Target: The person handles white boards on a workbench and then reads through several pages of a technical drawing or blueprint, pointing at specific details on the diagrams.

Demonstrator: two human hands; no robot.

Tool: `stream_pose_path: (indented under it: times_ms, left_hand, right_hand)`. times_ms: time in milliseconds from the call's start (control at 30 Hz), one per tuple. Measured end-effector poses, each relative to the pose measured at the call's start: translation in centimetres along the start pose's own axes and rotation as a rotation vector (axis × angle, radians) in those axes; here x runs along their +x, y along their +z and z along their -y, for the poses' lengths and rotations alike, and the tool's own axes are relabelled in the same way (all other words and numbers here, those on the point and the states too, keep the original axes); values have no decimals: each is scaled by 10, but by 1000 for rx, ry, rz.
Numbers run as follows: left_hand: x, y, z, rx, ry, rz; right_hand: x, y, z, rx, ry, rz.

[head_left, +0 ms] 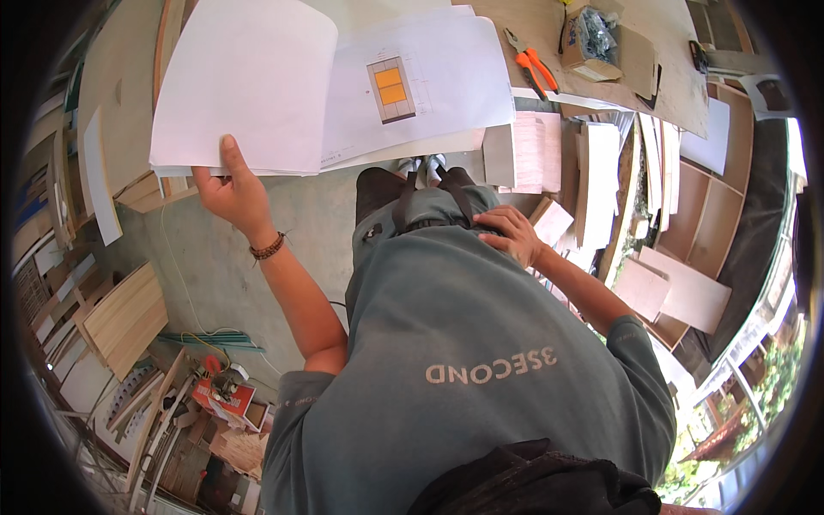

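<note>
Pinching sheets point(352, 112) by their lower margin over the near edge of the table point(678, 94) with left hand point(233, 193) almost closed, and resting right hand point(511, 233) at the waist point(433, 225) on the table's near side, loosely bent, cannot tell whether holding anything. Judged light, limp and easily creased, so best taken by opposite outer margins. Noting pliers point(526, 58) and box point(588, 69) on the table as likely obstacles, with freer room over floor point(215, 266) on its near side.
</note>
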State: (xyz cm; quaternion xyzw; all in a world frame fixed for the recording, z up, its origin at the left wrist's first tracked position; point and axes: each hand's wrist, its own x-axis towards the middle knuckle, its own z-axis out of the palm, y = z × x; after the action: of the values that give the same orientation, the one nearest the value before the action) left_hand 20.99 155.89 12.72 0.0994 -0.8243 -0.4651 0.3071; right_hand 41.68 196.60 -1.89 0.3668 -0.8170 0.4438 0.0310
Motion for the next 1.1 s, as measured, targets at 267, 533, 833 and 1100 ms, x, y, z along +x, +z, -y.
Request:
stream_pose_path:
  times_ms: [267, 533, 833, 1100]
  left_hand:
    - [-22, 13, -20, 19, -9, 20]
    - [-28, 33, -44, 101, 28, 127]
    - [-30, 45, -50, 110, 87, 185]
    - [-32, 44, -40, 62, 72, 219]
  right_hand:
    - [-23, -9, -8, 45, -54, -42]
    - [-30, 0, -3, 70, -50, -117]
    - [-38, 13, 1, 82, -60, -154]
    - [-29, 13, 1, 55, -64, -135]
